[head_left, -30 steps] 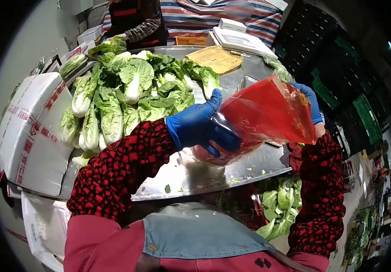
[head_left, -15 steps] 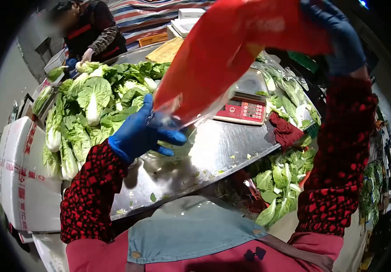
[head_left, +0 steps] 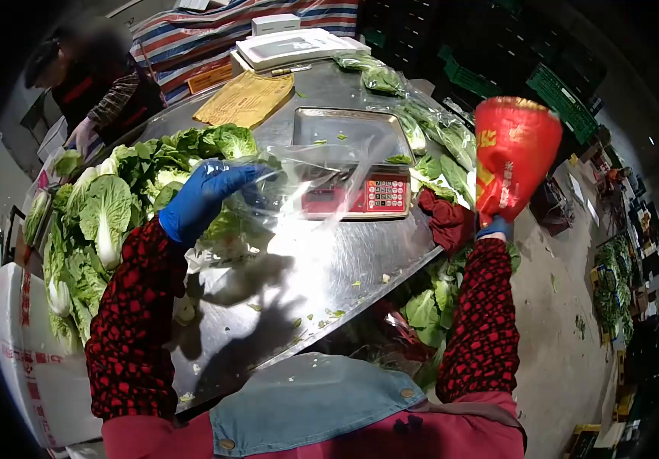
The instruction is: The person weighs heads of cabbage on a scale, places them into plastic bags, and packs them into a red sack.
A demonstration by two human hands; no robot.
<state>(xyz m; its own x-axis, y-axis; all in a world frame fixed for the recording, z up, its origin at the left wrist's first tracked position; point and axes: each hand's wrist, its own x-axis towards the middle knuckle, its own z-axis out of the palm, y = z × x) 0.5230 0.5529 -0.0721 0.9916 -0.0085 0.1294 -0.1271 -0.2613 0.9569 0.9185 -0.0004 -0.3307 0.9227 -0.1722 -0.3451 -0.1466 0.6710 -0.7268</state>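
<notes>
My left hand, in a blue glove, grips a clear plastic bag over the metal table; the fingers are partly seen through the film. Out to the right, my right hand is closed on the gathered lower end of a red plastic bag with yellow and white print. The red bag flares upward and hides most of those fingers. Beside my left hand lies a pile of leafy cabbages. Behind the clear bag stands a scale with a red keypad panel and a metal pan.
A crumpled dark red cloth lies at the table's right edge. Bagged greens line the far right side. A yellow sack and white foam box are at the back. A co-worker stands far left beside a white carton.
The red bag has come away from my left hand and swung right and down with my right hand. The clear bag stays in my left hand. The view has shifted, uncovering the scale.
</notes>
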